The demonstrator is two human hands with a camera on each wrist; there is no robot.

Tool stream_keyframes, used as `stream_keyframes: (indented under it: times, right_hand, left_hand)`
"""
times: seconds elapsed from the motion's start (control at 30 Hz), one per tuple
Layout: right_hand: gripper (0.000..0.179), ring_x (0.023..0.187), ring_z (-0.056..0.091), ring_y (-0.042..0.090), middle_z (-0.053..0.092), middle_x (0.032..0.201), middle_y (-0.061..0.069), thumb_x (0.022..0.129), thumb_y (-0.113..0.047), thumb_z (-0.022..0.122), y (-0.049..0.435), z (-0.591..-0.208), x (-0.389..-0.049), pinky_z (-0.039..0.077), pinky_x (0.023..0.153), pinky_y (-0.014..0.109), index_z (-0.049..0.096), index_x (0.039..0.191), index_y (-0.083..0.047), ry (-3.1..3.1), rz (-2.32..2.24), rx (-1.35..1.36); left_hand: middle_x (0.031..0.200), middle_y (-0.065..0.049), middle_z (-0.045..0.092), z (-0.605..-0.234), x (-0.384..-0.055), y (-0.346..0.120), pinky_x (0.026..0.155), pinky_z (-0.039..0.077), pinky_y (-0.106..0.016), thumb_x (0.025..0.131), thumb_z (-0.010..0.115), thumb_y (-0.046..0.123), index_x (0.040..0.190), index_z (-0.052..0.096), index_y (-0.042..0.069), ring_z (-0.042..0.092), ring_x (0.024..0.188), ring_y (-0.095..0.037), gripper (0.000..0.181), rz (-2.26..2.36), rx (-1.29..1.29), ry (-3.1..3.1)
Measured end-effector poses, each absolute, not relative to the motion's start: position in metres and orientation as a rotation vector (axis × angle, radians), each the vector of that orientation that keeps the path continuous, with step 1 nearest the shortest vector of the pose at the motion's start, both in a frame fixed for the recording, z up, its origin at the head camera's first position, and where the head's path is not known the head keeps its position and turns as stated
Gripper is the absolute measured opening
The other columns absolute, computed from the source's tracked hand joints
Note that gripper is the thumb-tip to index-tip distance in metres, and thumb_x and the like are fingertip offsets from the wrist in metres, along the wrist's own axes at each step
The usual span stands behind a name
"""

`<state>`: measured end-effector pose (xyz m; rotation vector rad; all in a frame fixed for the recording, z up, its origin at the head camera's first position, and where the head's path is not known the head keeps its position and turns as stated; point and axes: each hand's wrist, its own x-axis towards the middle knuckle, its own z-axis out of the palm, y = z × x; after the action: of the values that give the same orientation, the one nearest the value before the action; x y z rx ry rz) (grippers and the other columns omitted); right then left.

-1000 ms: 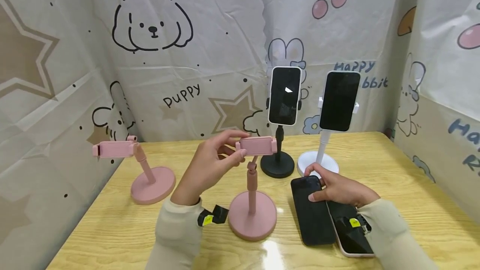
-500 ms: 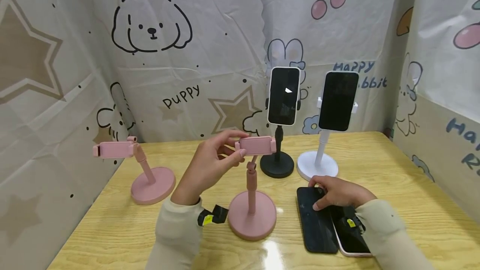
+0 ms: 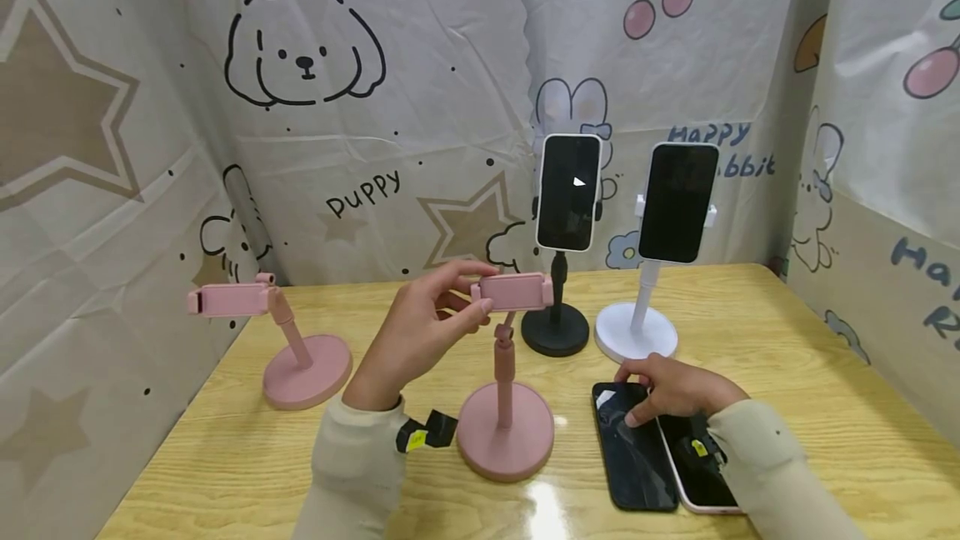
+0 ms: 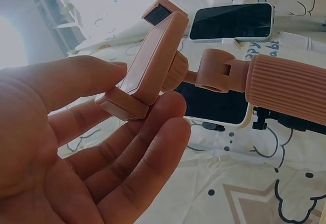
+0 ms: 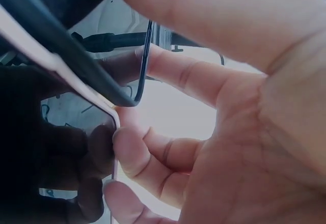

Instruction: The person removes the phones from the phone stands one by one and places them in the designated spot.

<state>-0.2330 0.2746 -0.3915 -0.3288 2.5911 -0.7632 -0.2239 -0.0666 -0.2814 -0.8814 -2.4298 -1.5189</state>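
Note:
My left hand pinches the left end of the clamp on a pink phone stand, thumb in front and fingers behind. The left wrist view shows the thumb on the clamp's end jaw, beside its pad-faced holder. My right hand grips a black phone near its top, thumb on the screen and index finger at the edge. That phone lies beside a second phone with a pale pink rim, partly hidden under my right wrist. In the right wrist view, other fingers touch the pink-rimmed phone's edge.
Another pink phone stand is at the left with its clamp sideways. Behind, a black stand and a white stand each hold an upright phone. Printed cloth encloses the wooden table.
My right hand has lowered the black phone toward the table's near side and slightly right, to beside the pink-rimmed phone. My left hand keeps its hold on the clamp.

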Motion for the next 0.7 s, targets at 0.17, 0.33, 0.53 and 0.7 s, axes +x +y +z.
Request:
stream_keyframes:
  times: [0.17, 0.33, 0.53, 0.7]
  right_hand:
    - [0.046, 0.085, 0.046, 0.026, 0.05, 0.091, 0.01, 0.074, -0.021, 0.084, 0.275, -0.3914, -0.2332, 0.038, 0.074, 0.039, 0.06, 0.113, -0.015, 2.597, -0.76, -0.322]
    - [0.045, 0.084, 0.049, 0.026, 0.052, 0.094, 0.01, 0.072, -0.021, 0.085, 0.2741, -0.3954, -0.2335, 0.041, 0.073, 0.039, 0.059, 0.109, -0.016, 2.602, -0.767, -0.303]
    - [0.045, 0.083, 0.05, 0.026, 0.052, 0.094, 0.011, 0.071, -0.021, 0.086, 0.2728, -0.3963, -0.2332, 0.043, 0.074, 0.04, 0.058, 0.106, -0.017, 2.599, -0.772, -0.264]
    - [0.046, 0.083, 0.049, 0.025, 0.052, 0.093, 0.01, 0.07, -0.022, 0.087, 0.272, -0.3979, -0.2319, 0.041, 0.073, 0.038, 0.058, 0.105, -0.017, 2.602, -0.781, -0.255]
  left_hand:
    - [0.098, -0.005, 0.067, -0.2806, -0.2227, -0.0661, 0.068, 0.056, -0.032, 0.091, 0.068, 0.016, 0.124, 0.061, 0.02, 0.067, 0.077, -0.015, 0.034, -1.505, -0.88, -2.432]
    - [0.099, -0.005, 0.067, -0.2807, -0.2218, -0.0659, 0.068, 0.056, -0.032, 0.091, 0.068, 0.016, 0.124, 0.061, 0.02, 0.067, 0.077, -0.015, 0.034, -1.497, -0.881, -2.436]
    - [0.099, -0.005, 0.067, -0.2795, -0.2206, -0.0666, 0.068, 0.056, -0.032, 0.091, 0.068, 0.016, 0.126, 0.061, 0.018, 0.067, 0.077, -0.016, 0.036, -1.499, -0.888, -2.448]
    - [0.102, -0.003, 0.066, -0.281, -0.2197, -0.0688, 0.069, 0.055, -0.033, 0.089, 0.071, 0.019, 0.128, 0.058, 0.022, 0.066, 0.079, -0.016, 0.041, -1.479, -0.891, -2.519]
